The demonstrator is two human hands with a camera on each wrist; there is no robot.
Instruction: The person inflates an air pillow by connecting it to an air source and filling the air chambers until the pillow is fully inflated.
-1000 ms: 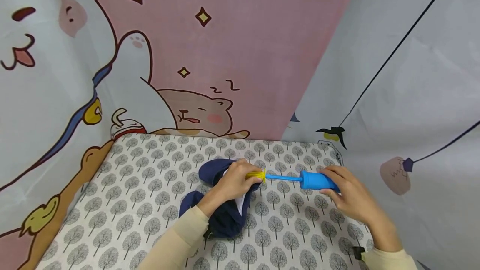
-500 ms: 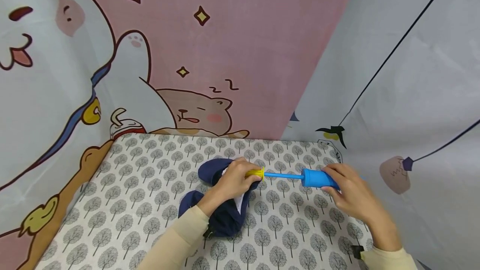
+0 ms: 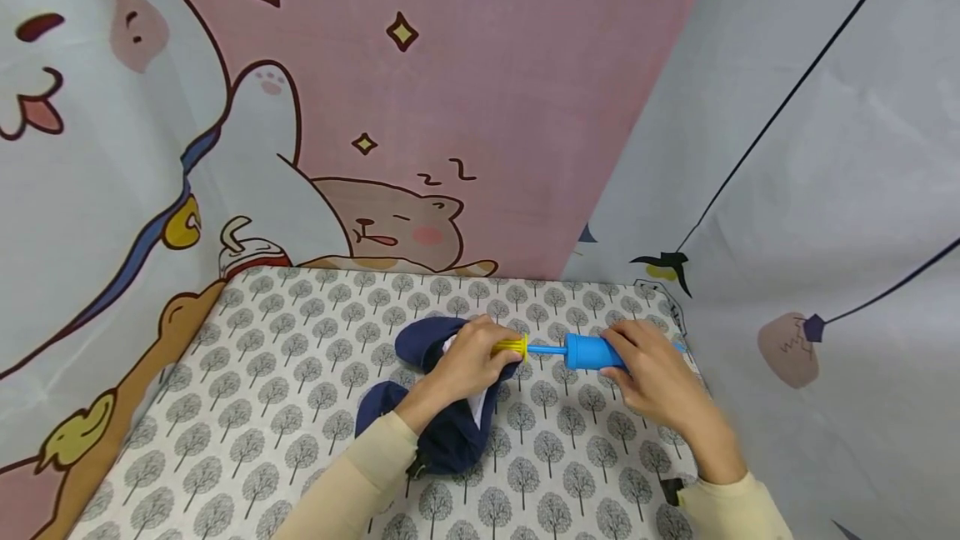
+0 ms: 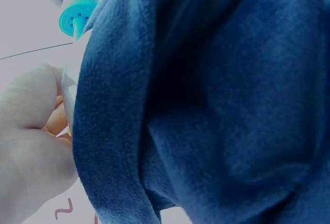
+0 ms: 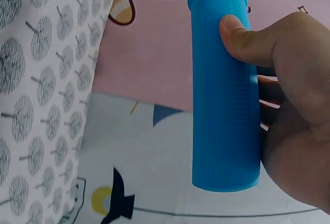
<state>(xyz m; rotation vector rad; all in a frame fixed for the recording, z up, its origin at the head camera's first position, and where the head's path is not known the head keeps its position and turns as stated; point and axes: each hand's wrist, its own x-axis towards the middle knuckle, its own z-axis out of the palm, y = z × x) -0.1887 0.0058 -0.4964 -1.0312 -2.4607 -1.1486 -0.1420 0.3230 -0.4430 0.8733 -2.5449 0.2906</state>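
Note:
A hand pump spans the gap between both hands, held level in the head view. My left hand (image 3: 472, 358) grips its yellow handle (image 3: 512, 347). My right hand (image 3: 660, 377) is wrapped around the blue barrel (image 3: 588, 352), thumb along its side in the right wrist view. A short stretch of thin blue rod (image 3: 547, 349) shows between handle and barrel, and a narrow blue tip (image 3: 679, 347) pokes out past the right hand. Beneath my left hand and forearm lies a navy, soft-fabric, U-shaped neck pillow (image 3: 457, 440) with a white patch inside its curve; the forearm hides part of it.
A white cloth with grey trees (image 3: 292, 373) covers the table. Cartoon-printed sheets (image 3: 525, 90) hang behind it and along the left and right sides. A small black object (image 3: 672, 490) sits by the right sleeve.
The right hand first drew the barrel slightly right, then brought it left toward the yellow handle, so less rod shows now. The left hand and the neck pillow stay in place.

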